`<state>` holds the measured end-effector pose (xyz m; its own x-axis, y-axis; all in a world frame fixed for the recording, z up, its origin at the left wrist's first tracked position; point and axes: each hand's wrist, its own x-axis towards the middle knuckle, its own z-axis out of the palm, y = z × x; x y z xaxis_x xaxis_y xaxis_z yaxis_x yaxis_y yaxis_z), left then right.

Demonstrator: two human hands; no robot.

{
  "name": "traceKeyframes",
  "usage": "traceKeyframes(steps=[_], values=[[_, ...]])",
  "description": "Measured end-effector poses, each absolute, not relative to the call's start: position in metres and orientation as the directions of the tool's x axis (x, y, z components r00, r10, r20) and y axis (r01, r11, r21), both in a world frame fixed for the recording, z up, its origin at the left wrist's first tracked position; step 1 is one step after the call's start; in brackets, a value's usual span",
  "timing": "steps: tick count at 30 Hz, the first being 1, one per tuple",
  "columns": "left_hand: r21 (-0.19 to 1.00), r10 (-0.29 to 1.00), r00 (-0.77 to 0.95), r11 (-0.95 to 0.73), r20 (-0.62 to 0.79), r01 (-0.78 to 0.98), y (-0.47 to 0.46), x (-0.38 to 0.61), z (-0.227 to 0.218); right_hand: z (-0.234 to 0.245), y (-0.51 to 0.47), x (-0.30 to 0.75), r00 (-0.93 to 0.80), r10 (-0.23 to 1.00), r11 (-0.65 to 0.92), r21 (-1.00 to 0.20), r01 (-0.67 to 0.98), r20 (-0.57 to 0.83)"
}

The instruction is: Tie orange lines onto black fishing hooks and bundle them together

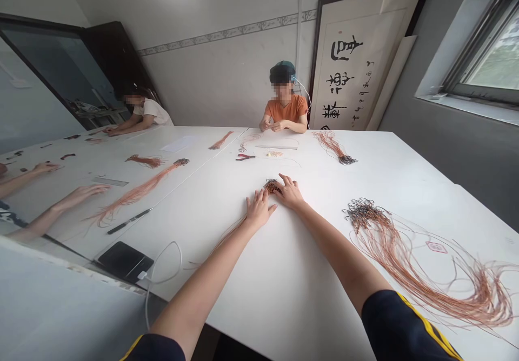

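pliers point(245, 157) | black phone point(124, 260) | framed calligraphy point(357, 58) | window point(492, 53)

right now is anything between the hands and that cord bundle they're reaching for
Nothing visible. The left hand and right hand already rest at the dark knotted end of the cord bundle, fingers spread on or beside it. The white table around them is bare; the pliers lie farther off.

On the white table point(284, 274), a copper-orange cord bundle point(425, 263) with dark ends lies right of the hands; a smaller copper bundle point(272, 186) has black tips. Farther along the table lie red-handled pliers point(245, 157); beyond it sits a person in an orange shirt point(288, 108). Near the table's left edge rests a black tablet point(125, 261).
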<state>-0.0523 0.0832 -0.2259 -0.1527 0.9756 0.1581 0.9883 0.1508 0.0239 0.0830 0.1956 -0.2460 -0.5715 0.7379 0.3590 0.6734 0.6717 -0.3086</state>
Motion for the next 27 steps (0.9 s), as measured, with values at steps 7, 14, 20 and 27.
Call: traceKeyframes(steps=[7, 14, 20, 27], values=[[0.022, 0.967, -0.14, 0.139, 0.211, 0.99, 0.084, -0.055, -0.236, -0.229, 0.221, 0.075, -0.581, 0.729, 0.682, -0.318, 0.659, 0.36], [0.024, 0.959, -0.138, 0.136, 0.247, 0.99, 0.082, -0.056, -0.245, -0.197, 0.254, 0.055, -0.767, 0.597, 0.801, -0.241, 0.549, 0.235], [0.038, 0.958, -0.142, 0.137, 0.249, 0.99, 0.081, -0.055, -0.246, -0.195, 0.254, 0.044, -0.844, 0.524, 0.849, -0.156, 0.505, 0.119], [0.056, 0.961, -0.15, 0.141, 0.234, 0.988, 0.079, -0.052, -0.243, -0.19, 0.261, 0.04, -0.86, 0.509, 0.859, -0.083, 0.505, 0.033]])
